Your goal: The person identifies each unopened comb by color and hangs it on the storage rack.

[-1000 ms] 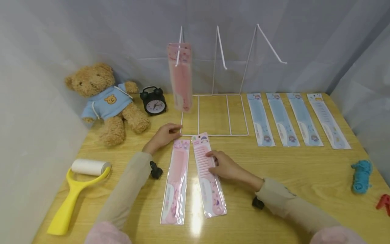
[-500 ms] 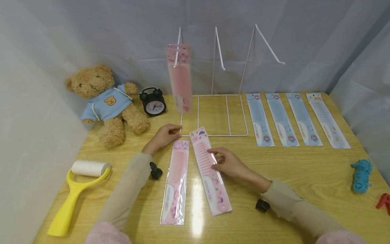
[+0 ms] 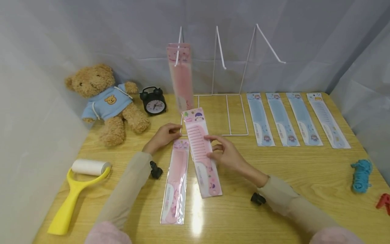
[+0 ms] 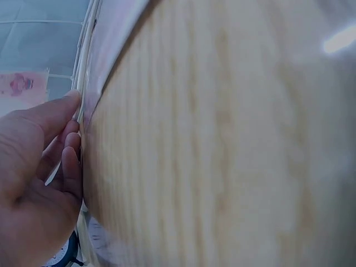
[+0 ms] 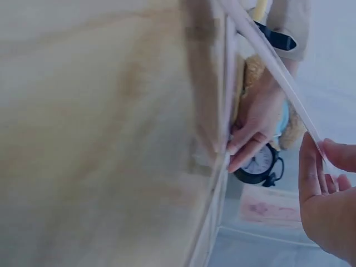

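My right hand pinches a packaged pink wide-tooth comb by its right edge. In the right wrist view that comb is seen edge-on, tilted and raised off the table, between thumb and fingers. My left hand grips the front left corner of a white wire rack; the left wrist view has the thumb and fingers on its wire. Just in front, a second packaged pink comb lies flat. Several pink comb packs hang from the rack's left hook.
Several packaged blue combs lie in a row at the right. A teddy bear and black alarm clock stand back left. A yellow-handled lint roller lies front left, and blue yarn is at the right edge.
My right hand has lifted the pink wide-tooth comb off the table and moved it toward the rack, its top now overlapping the rack's front wire. The left hand has stayed at the corner.
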Motion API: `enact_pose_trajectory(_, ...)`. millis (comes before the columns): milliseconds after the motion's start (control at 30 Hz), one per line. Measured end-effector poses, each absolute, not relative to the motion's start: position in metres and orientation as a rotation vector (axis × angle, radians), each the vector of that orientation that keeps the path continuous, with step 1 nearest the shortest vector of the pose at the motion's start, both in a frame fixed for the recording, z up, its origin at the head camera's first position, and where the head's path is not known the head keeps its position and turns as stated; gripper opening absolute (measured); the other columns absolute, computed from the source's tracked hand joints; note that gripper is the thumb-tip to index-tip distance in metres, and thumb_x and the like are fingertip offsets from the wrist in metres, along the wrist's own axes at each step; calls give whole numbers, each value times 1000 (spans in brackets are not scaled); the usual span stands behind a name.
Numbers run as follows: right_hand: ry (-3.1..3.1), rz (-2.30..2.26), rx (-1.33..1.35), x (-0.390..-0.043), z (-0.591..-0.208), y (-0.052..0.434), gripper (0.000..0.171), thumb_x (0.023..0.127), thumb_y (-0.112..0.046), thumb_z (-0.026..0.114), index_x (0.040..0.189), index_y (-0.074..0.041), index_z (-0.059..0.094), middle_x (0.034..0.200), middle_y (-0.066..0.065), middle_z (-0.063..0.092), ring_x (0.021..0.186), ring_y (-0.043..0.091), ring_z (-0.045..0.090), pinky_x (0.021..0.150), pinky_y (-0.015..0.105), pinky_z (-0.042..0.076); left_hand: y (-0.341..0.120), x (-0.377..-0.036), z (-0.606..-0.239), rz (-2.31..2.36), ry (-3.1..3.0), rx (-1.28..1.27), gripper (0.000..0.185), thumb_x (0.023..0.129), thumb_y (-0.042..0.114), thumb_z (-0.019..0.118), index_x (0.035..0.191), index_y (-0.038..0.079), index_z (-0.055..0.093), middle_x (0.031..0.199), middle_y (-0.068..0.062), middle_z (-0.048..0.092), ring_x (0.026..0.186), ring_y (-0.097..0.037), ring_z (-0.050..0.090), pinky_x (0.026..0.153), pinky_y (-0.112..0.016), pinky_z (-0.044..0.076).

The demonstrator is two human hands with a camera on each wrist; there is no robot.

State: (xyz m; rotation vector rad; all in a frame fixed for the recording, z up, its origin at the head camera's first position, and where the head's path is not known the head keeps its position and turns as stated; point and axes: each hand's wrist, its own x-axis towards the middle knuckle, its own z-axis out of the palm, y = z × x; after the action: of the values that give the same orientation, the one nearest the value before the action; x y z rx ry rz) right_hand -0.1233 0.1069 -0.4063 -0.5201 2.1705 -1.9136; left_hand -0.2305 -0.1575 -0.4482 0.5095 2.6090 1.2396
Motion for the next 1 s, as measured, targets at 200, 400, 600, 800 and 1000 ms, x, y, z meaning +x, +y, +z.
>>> enact_pose_trajectory(200, 2135, -2040, -650, -136, -386, 93, 55, 81, 18, 60, 133, 8, 45, 129, 25, 42, 92, 30, 61, 78, 30, 57, -157, -232, -450, 1231, 2632, 523, 39, 90, 7, 64, 125, -8, 57, 114, -23, 59, 104, -33, 56, 96, -44, 45)
enact_pose_trajectory(400, 2164, -2109, -770, -149, -356, 83, 51, 84, 16, 59, 132, 8, 44, 125, 23, 43, 93, 28, 61, 79, 36, 57, -158, -233, -452, 1231, 2660, 585, 32, 89, 2, 62, 119, -10, 60, 110, -24, 60, 101, -34, 57, 94, -45, 46)
enact_pose_trajectory(600, 2153, -2173, -865, -163, -335, 75, 51, 83, 17, 58, 131, 11, 43, 122, 22, 44, 89, 18, 61, 79, 38, 57, -158, -229, -450, 1271, 2649, 593, 29, 88, 0, 61, 114, -10, 62, 112, -25, 59, 102, -35, 56, 93, -45, 46)
enact_pose_trajectory(800, 2166, -2201, -889, -172, -329, 70, 51, 82, 18, 60, 130, 12, 45, 120, 23, 46, 87, 19, 62, 79, 38, 57, -158, -230, -450, 1273, 2644, 604, 24, 87, 0, 62, 108, -11, 64, 108, -25, 59, 101, -34, 55, 91, -42, 46)
enact_pose_trajectory(1000, 2173, -2181, -843, -178, -332, 65, 51, 83, 16, 60, 131, 11, 45, 123, 23, 45, 90, 28, 62, 78, 35, 57, -158, -231, -450, 1273, 2656, 594, 17, 86, -3, 61, 101, -11, 64, 103, -25, 60, 99, -35, 55, 91, -46, 46)
